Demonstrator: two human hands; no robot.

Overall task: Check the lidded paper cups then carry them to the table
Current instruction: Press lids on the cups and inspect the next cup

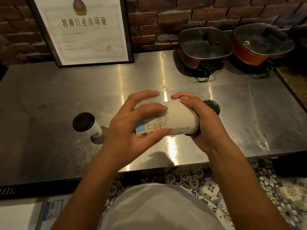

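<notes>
White paper cup (179, 117) held sideways in both hands, second lidded cup (87, 124) upright on steel counter (49, 90)

Framed certificate (84, 29) leaning on brick wall (166, 15); two lidded square pots (205, 47) back right.

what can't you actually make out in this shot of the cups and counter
- Head view: the tilted white paper cup in both hands; its lidded end is hidden by the left hand, and its print is blurred.
- Black-lidded cup behind the right hand: only its lid shows.
- Framed certificate: small text too blurred, top cut off.
- Orange square lidded pot: its right side is lost in the dark.
</notes>
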